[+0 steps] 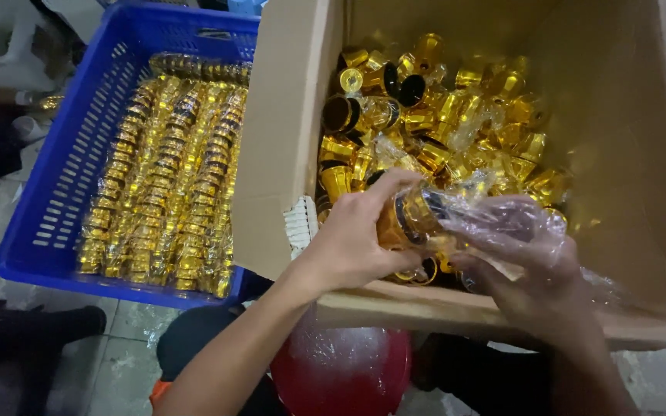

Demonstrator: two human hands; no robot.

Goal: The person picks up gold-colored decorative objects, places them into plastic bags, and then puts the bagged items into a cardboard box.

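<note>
A gold cap [408,218] is gripped in the closed left hand [356,239] above the box [271,154] of loose caps [456,115]. A clear bag [502,219] is held around it by the curled right hand [541,277]. Bagged rows [163,177] are laid in the blue crate [63,192] to the left

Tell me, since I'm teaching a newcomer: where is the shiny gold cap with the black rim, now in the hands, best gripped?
Grip the gold cap around its round side wall, from the left, as the left hand does. It lies sideways, so the right hand can work the clear plastic bag at the other end.
</note>
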